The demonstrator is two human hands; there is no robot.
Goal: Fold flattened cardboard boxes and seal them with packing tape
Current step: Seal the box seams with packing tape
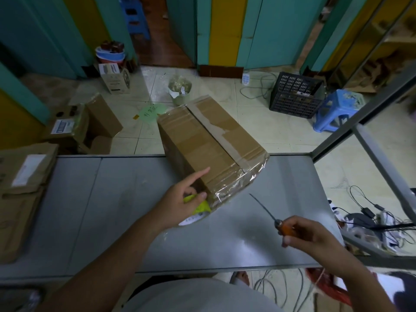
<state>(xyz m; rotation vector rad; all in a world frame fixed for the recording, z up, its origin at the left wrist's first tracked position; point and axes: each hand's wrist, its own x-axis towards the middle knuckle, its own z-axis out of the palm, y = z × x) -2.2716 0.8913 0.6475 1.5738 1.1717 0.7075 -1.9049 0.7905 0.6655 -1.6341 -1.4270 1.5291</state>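
Head view: down over a grey tabletop (112,210) toward a tiled floor (258,122).
Cardboard box (209,140): closed, set at an angle across the tabletop's far edge, near end on the metal, far end out past the edge; top seam covered with clear packing tape (212,129), glossy and wrinkled round the near end.
Left hand (180,206): at the box's near corner, grip pinching a yellow-green item (198,204) between thumb and curled fingers, with index finger stretched straight along the box's side; kind of item not to be told.
Right hand (313,237): well apart from the box, above the tabletop's right part, grip wrapped round the orange handle of a tool (270,214) with a thin metal shaft pointing up and left toward the box.
Flattened cardboard (22,188): stacked at the tabletop's left end.
Floor: open carton (94,124) at left, black crate (295,95) and blue stool (335,111) at right, loose cables (369,219) past the tabletop's right end.
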